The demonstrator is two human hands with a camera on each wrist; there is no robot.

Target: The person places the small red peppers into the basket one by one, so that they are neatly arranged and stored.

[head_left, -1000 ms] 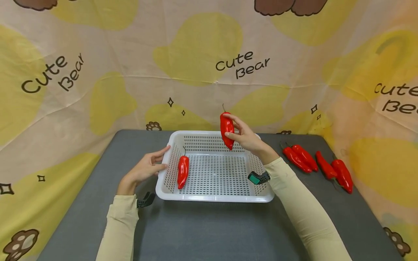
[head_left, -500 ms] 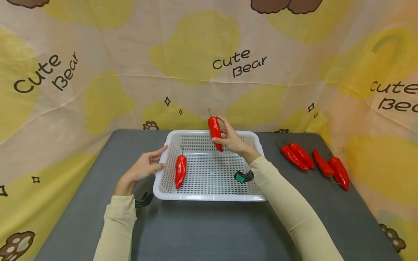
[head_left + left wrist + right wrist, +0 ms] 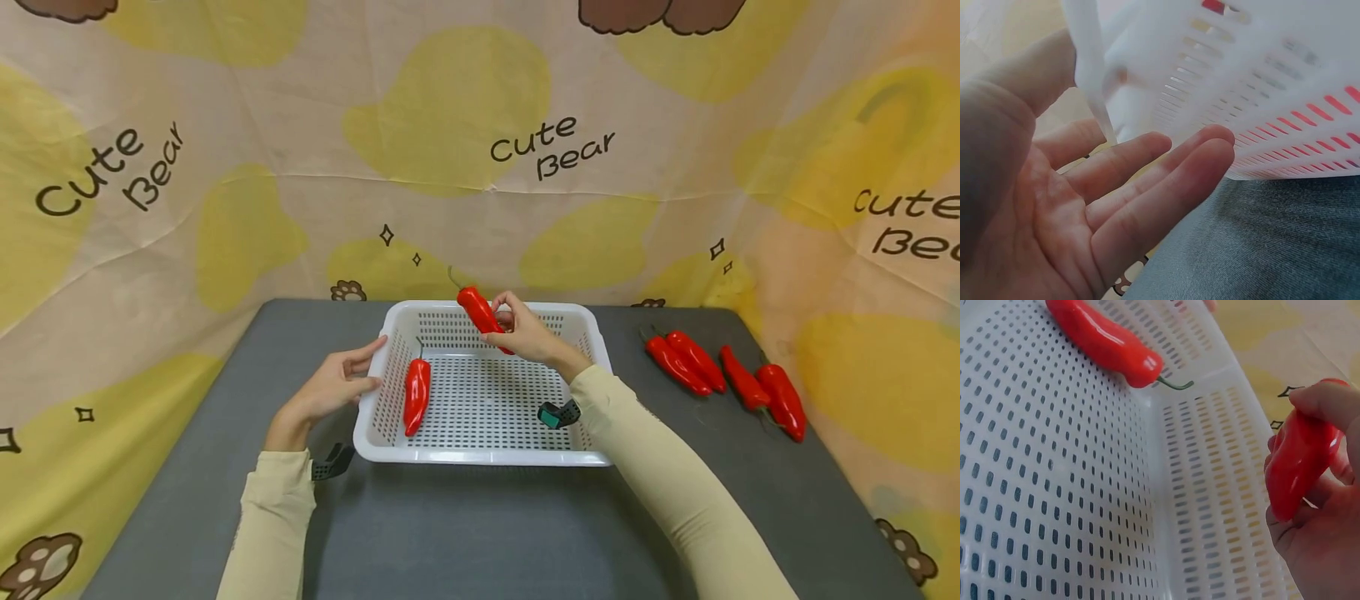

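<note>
At left, note left hand (image 3: 324,392), fingers nearly straight, touching basket (image 3: 480,457), gripping nothing; then, raised near far rim, pepper (image 3: 477,308), pinched in right hand (image 3: 531,335). Probably light, firm, slippery: hold mid-body, gently.

The basket (image 3: 480,457) stands on the table (image 3: 465,533), with the cloth (image 3: 450,125) behind it. One pepper (image 3: 417,397) lies in the basket, towards its left end. The left hand (image 3: 333,385) touches the basket's left rim; the right hand (image 3: 528,333) holds a second pepper (image 3: 477,309) at the basket's far side. Right of the basket lie four more peppers (image 3: 696,360).
</note>
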